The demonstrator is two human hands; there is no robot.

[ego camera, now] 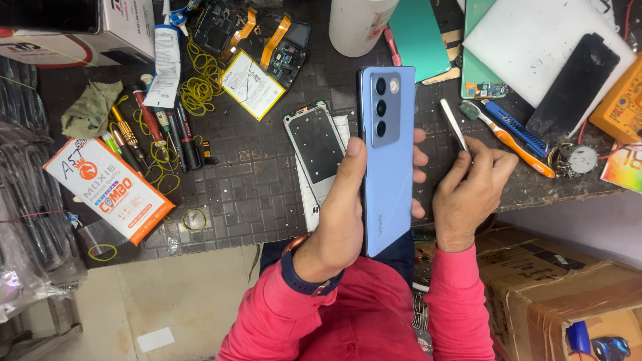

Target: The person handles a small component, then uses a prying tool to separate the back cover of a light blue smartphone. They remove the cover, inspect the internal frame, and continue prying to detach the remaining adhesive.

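With the blue phone (388,167) clamped by the left hand (338,214) and a white pry tool (455,125) pinched in the right hand (468,194) fingers (tips together), the back could be scratched by a slip.

A blue phone (388,160) is gripped back-up by the left hand (338,214). Just right of the phone, a white pry tool (455,125) is pinched in the right hand (468,194).

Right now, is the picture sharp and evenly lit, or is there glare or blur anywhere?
Head view: even, soft light, faint shadows; the blue phone in the left hand is sharp with a mild sheen; the right hand and its white tool are crisp; the frame's edges bend slightly.
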